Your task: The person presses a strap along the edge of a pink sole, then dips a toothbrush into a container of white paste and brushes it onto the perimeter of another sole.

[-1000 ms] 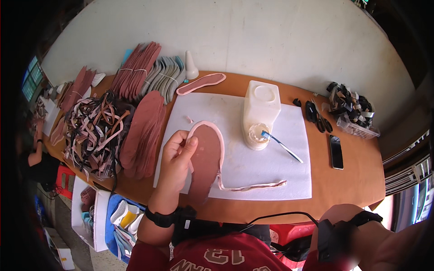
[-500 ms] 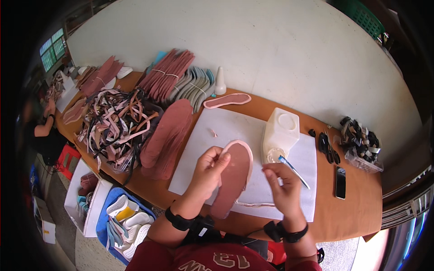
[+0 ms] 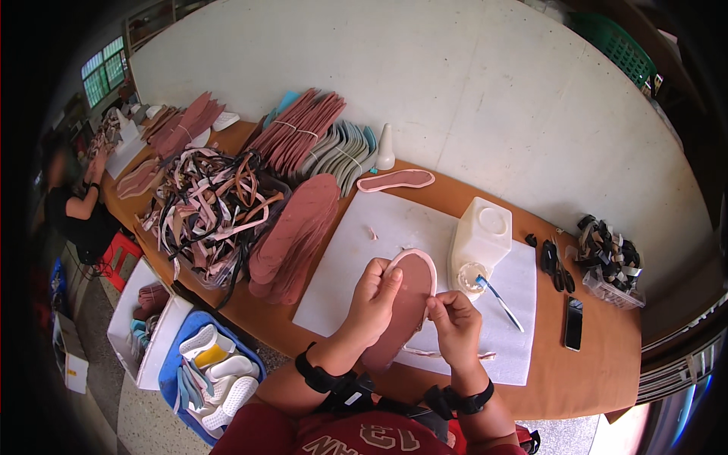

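Observation:
A reddish-brown insole (image 3: 412, 292) with a pale pink edging strip (image 3: 425, 264) round its toe end is tilted above the white work sheet (image 3: 341, 250). My left hand (image 3: 371, 305) is closed on its left edge, thumb on top. At its right edge my right hand (image 3: 457, 327) pinches the edging between thumb and fingertips. The strip's loose tail (image 3: 487, 356) trails from the lower right side of the insole onto the sheet. Just beyond my right hand are a white plastic container (image 3: 485, 227) with a round opening and a blue-and-white brush (image 3: 500, 303) leaning on it.
At left lie a heap of strips (image 3: 208, 205), loose insoles (image 3: 296, 235) and tied insole bundles (image 3: 296, 129). An edged insole (image 3: 396, 180) lies behind the sheet. Scissors (image 3: 557, 267), a phone (image 3: 574, 322) and a clear box (image 3: 610, 284) sit right. A co-worker (image 3: 80, 205) is far left.
My right hand has come left from beside the container onto the insole's right edge. My left hand still holds the insole. The whole view has shifted slightly.

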A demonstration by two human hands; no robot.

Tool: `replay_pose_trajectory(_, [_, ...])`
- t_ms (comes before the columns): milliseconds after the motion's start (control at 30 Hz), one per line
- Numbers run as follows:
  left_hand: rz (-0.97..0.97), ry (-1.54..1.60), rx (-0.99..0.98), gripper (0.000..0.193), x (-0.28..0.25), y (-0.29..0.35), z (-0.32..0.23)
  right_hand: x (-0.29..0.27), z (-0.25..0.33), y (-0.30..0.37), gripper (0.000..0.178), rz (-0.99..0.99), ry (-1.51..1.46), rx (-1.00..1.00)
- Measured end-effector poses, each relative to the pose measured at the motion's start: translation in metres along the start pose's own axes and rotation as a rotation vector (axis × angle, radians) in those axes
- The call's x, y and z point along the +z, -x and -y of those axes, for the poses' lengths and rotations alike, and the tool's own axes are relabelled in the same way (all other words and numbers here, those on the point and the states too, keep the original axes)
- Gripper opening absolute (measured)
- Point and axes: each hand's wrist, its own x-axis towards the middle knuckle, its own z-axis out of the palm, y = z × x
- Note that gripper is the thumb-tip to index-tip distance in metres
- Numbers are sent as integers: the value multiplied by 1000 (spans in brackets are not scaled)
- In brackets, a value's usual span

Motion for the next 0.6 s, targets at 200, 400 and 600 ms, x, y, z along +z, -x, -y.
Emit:
replay_pose_trajectory(200, [1,46,-47,20,1,-3,-12,-6,-8,-1,12,46,-68,10])
replay_pose_trajectory(400, [223,73,-201,39,-7,-8,-20,-9,-6,-9,13,100,1,-17])
replay_pose_trajectory(600, [67,215,-228,31,-10,-11,-22,-11,-20,-2,16,227,-244,44])
